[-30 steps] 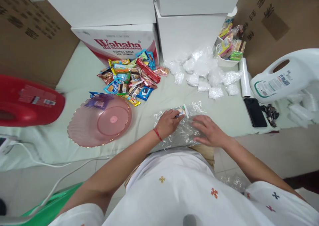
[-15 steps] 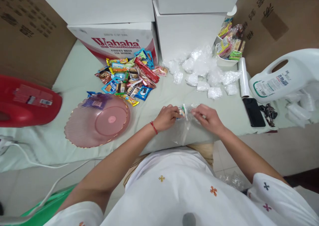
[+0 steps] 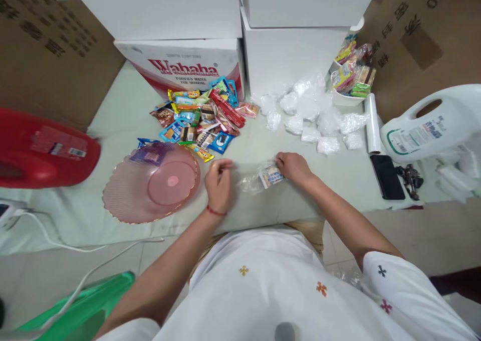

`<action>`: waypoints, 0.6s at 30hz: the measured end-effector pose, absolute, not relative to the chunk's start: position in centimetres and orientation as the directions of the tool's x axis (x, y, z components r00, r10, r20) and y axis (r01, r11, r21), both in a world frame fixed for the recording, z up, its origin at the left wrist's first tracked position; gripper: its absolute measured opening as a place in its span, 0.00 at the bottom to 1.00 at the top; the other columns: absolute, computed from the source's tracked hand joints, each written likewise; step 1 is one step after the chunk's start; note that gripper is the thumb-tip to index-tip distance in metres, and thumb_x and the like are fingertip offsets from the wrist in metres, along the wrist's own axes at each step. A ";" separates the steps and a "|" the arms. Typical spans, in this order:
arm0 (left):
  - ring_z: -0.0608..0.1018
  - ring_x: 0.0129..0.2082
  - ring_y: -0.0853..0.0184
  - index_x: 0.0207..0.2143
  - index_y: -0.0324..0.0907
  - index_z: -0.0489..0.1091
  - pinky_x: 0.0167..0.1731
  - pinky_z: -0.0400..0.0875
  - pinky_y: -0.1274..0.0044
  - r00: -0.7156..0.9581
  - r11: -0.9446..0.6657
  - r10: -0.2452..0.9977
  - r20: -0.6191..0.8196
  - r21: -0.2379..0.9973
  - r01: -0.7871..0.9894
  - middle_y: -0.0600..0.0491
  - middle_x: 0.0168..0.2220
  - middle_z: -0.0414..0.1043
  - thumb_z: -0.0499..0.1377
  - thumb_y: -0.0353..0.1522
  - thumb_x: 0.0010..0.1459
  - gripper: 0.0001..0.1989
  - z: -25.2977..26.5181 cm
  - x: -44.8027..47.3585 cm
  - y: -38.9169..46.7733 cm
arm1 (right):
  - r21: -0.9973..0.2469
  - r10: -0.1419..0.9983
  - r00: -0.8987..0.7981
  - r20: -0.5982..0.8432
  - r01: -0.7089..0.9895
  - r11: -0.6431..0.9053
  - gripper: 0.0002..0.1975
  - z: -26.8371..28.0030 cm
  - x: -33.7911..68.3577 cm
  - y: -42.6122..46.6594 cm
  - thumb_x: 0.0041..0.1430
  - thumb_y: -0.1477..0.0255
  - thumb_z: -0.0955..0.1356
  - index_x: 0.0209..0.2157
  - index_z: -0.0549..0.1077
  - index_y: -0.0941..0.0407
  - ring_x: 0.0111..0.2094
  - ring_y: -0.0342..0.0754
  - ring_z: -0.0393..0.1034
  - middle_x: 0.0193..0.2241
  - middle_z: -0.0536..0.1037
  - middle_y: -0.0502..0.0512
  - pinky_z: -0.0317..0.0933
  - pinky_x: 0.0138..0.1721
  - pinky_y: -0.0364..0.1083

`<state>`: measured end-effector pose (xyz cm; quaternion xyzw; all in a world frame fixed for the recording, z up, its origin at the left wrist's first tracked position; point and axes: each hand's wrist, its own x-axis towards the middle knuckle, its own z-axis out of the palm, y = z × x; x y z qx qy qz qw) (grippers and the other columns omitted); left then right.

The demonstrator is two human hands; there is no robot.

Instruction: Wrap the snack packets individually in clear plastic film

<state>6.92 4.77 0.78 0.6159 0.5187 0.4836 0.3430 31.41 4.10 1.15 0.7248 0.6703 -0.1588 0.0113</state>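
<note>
A small snack packet [image 3: 272,175] with a white and blue label is partly wrapped in clear plastic film [image 3: 250,183] and lies near the front of the cloth-covered table. At its right end, my right hand [image 3: 295,167] is closed with its fingertips on the packet. My left hand [image 3: 219,186], with a red string on the wrist, is held apart from the film on the left. Its fingers are bent loosely towards the packet, and nothing shows in them. Behind lie a pile of colourful wrapped snacks [image 3: 203,118] and a heap of film-wrapped bundles [image 3: 310,113].
A pink glass bowl [image 3: 126,200] and a red jug [image 3: 56,150] stand left. White boxes [image 3: 293,55] line the back. At right are a tub of snacks [image 3: 347,99], a film roll [image 3: 373,125], a white detergent bottle [image 3: 424,130], a phone [image 3: 387,177] and keys [image 3: 411,180].
My left hand has let go of the packet and moved left. The packet now lies with its label showing, its film stretching left, and my right hand has moved slightly left onto it.
</note>
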 end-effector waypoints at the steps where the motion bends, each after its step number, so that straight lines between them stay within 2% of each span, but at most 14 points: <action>1: 0.78 0.41 0.62 0.39 0.43 0.75 0.46 0.70 0.69 -0.011 -0.359 0.919 0.394 0.849 0.387 0.50 0.38 0.79 0.55 0.30 0.56 0.11 1.4 6.7 3.0 | -0.182 0.967 0.043 -0.251 0.979 -0.091 0.16 1.2 31.3 4.1 0.72 0.67 0.59 0.43 0.78 0.54 0.38 0.52 0.73 0.39 0.82 0.60 0.49 0.33 0.46; 2: 0.78 0.44 0.61 0.39 0.44 0.75 0.49 0.69 0.67 0.117 -0.524 0.841 0.529 0.741 0.421 0.49 0.40 0.80 0.56 0.30 0.58 0.10 2.0 6.8 1.4 | -0.169 0.968 0.036 -0.250 0.982 -0.080 0.16 1.3 31.3 4.1 0.72 0.67 0.59 0.43 0.78 0.54 0.38 0.52 0.73 0.39 0.82 0.61 0.48 0.33 0.46; 3: 0.79 0.45 0.61 0.40 0.45 0.76 0.52 0.67 0.66 0.302 -0.693 0.719 0.625 0.613 0.380 0.50 0.40 0.80 0.56 0.30 0.59 0.10 2.5 7.2 -0.1 | -0.160 0.969 0.026 -0.245 0.985 -0.067 0.16 1.4 31.2 4.2 0.72 0.67 0.59 0.43 0.78 0.55 0.37 0.52 0.73 0.38 0.82 0.61 0.48 0.33 0.46; 4: 0.79 0.47 0.60 0.44 0.46 0.76 0.55 0.64 0.65 0.471 -0.816 0.578 0.666 0.496 0.299 0.50 0.43 0.81 0.56 0.31 0.60 0.12 2.8 7.9 -1.1 | -0.160 0.971 0.009 -0.240 0.986 -0.049 0.16 1.5 31.1 4.2 0.72 0.68 0.60 0.43 0.78 0.55 0.37 0.52 0.73 0.38 0.82 0.61 0.48 0.33 0.46; 5: 0.78 0.52 0.59 0.49 0.47 0.75 0.58 0.62 0.64 0.570 -0.856 0.513 0.643 0.436 0.278 0.49 0.48 0.81 0.55 0.31 0.62 0.15 2.9 8.7 -1.6 | -0.173 0.971 -0.018 -0.237 0.985 -0.023 0.15 1.6 31.2 4.3 0.71 0.68 0.60 0.42 0.79 0.55 0.37 0.51 0.73 0.38 0.82 0.61 0.48 0.33 0.46; 6: 0.76 0.57 0.58 0.54 0.47 0.73 0.60 0.59 0.63 0.628 -0.854 0.513 0.585 0.419 0.307 0.48 0.53 0.79 0.54 0.31 0.64 0.18 2.7 9.6 -1.6 | -0.199 0.970 -0.062 -0.237 0.980 0.014 0.15 1.8 31.4 4.4 0.71 0.69 0.61 0.41 0.79 0.55 0.37 0.51 0.73 0.38 0.82 0.60 0.48 0.33 0.45; 7: 0.74 0.60 0.58 0.58 0.46 0.72 0.60 0.57 0.62 0.642 -0.811 0.579 0.503 0.433 0.392 0.46 0.58 0.76 0.53 0.31 0.66 0.20 2.3 10.4 -1.3 | -0.241 0.964 -0.121 -0.238 0.969 0.062 0.14 2.0 31.9 4.7 0.70 0.69 0.62 0.41 0.79 0.54 0.37 0.50 0.73 0.38 0.83 0.59 0.49 0.33 0.45; 9: 0.73 0.61 0.56 0.60 0.47 0.70 0.58 0.58 0.61 0.621 -0.698 0.710 0.333 0.456 0.553 0.46 0.62 0.73 0.50 0.32 0.69 0.21 0.7 11.5 0.2 | -0.351 0.942 -0.242 -0.233 0.924 0.151 0.12 2.3 33.4 5.3 0.68 0.69 0.64 0.40 0.80 0.54 0.36 0.49 0.73 0.36 0.83 0.56 0.51 0.35 0.44; 10: 0.74 0.59 0.57 0.61 0.47 0.69 0.56 0.59 0.61 0.637 -0.675 0.724 0.263 0.458 0.578 0.46 0.62 0.73 0.49 0.32 0.70 0.21 -0.2 11.8 0.9 | -0.398 0.940 -0.268 -0.210 0.902 0.168 0.11 2.5 34.5 5.7 0.67 0.68 0.66 0.40 0.81 0.53 0.36 0.48 0.73 0.36 0.83 0.54 0.52 0.36 0.43; 12: 0.74 0.60 0.57 0.64 0.48 0.67 0.54 0.60 0.61 0.647 -0.653 0.737 0.198 0.455 0.605 0.46 0.63 0.71 0.48 0.34 0.72 0.21 -2.0 11.8 1.8 | -0.440 0.974 -0.192 -0.124 0.890 0.120 0.10 2.7 37.0 6.3 0.64 0.68 0.67 0.40 0.81 0.55 0.37 0.48 0.72 0.37 0.83 0.54 0.54 0.38 0.43; 14: 0.72 0.62 0.57 0.65 0.49 0.65 0.55 0.59 0.61 0.639 -0.649 0.742 0.200 0.450 0.613 0.46 0.65 0.69 0.48 0.34 0.72 0.22 -3.1 11.5 1.9 | -0.450 0.999 -0.010 -0.048 0.893 -0.013 0.12 2.7 39.2 6.4 0.65 0.66 0.67 0.40 0.81 0.57 0.38 0.49 0.72 0.38 0.82 0.56 0.55 0.39 0.44; 16: 0.71 0.62 0.57 0.66 0.49 0.65 0.56 0.58 0.61 0.630 -0.651 0.745 0.220 0.446 0.614 0.46 0.65 0.69 0.49 0.34 0.72 0.22 -3.7 11.2 1.5 | -0.504 0.991 0.111 -0.076 0.853 -0.135 0.19 2.6 40.3 6.0 0.69 0.60 0.63 0.39 0.80 0.57 0.38 0.50 0.71 0.38 0.81 0.57 0.56 0.39 0.44; 18: 0.71 0.62 0.57 0.66 0.49 0.65 0.56 0.58 0.61 0.629 -0.656 0.742 0.232 0.444 0.611 0.46 0.65 0.69 0.49 0.34 0.72 0.22 -3.9 11.1 1.1 | -0.557 0.976 0.122 -0.180 0.805 -0.204 0.24 2.4 40.3 5.2 0.69 0.53 0.62 0.40 0.79 0.56 0.37 0.50 0.71 0.36 0.81 0.56 0.57 0.39 0.45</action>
